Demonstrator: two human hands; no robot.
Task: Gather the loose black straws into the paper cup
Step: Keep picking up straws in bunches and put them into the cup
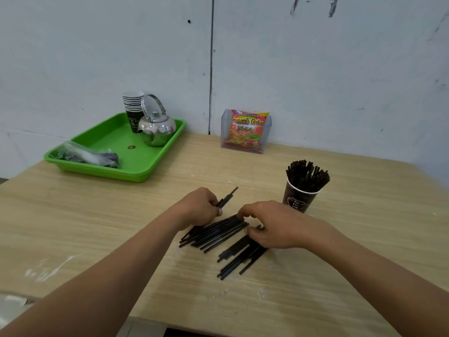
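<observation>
Nearest me, the loose straws (213, 233) lie in two messy fans on the table (97, 227), right under the hands. The right hand (279, 224) is arched over them with fingertips and thumb down on the pile. Honestly can't tell from this angle if it's pinching any or just raking them together. The left hand (196, 207) is curled round a small bunch (227, 198) that pokes out past the knuckles. Risks as I see it: round straws roll, so a sloppy scoop could send some off the near edge, and a slack grip would let the bunch splay. Further back, the paper cup (298, 203) is already crammed and looks top-heavy, so jamming more in could tip it or pop others out.
</observation>
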